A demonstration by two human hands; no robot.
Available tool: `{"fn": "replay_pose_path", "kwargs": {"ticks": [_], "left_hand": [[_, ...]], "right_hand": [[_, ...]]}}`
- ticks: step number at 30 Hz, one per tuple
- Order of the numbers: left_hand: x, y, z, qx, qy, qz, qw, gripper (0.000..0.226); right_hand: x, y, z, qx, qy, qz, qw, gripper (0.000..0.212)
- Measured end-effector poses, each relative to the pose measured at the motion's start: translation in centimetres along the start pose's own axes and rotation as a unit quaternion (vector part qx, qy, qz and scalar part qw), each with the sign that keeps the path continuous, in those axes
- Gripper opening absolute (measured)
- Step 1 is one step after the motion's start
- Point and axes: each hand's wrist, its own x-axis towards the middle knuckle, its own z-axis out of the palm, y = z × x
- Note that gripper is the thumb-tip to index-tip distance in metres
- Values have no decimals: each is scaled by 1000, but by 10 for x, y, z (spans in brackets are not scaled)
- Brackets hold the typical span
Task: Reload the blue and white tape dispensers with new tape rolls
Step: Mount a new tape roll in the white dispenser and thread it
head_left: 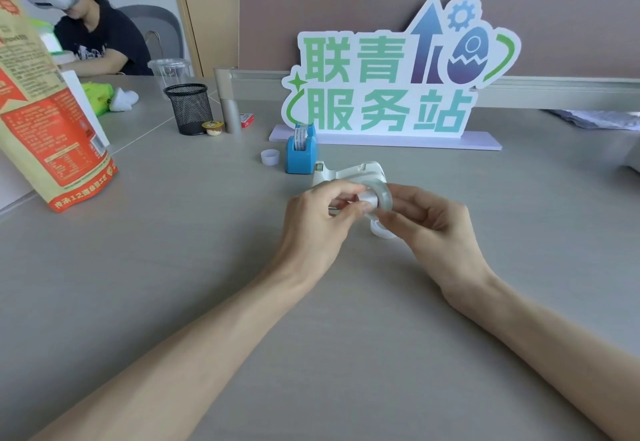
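Observation:
A clear tape roll (pixel 381 198) is held above the table between both hands. My right hand (pixel 433 229) grips its rim while my left hand (pixel 318 222) pinches a white hub at its centre. Just behind them lies the white dispenser (pixel 349 172), with no roll visible in it. The blue dispenser (pixel 300 151) stands further back with a printed tape roll seated in it. A small white core (pixel 270 157) sits left of the blue dispenser. Another white ring (pixel 381 231) lies on the table under my right fingers, partly hidden.
A standing sign (pixel 384 87) lines the back of the desk (pixel 207 267). A black mesh pen cup (pixel 189 109), a small yellow-lidded cup (pixel 212 127) and a red box (pixel 246 119) sit back left. An orange bag (pixel 45 108) stands at the left edge. A person with a headset sits far left.

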Motion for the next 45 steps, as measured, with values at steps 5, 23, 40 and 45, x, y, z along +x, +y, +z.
{"fn": "replay_pose_path", "kwargs": {"ticks": [5, 23, 40, 45], "left_hand": [[2, -4, -3, -19, -4, -35, 999, 18], [4, -10, -10, 166, -133, 24, 977, 46], [8, -10, -7, 113, -140, 25, 983, 46], [6, -8, -7, 104, -111, 53, 987, 47]], "right_hand": [[1, 2, 0, -6, -5, 5, 1000, 24], [-1, -3, 1, 13, -18, 48, 999, 24], [-5, -8, 3, -16, -7, 48, 999, 25], [-5, -10, 5, -6, -12, 41, 999, 24]]}}
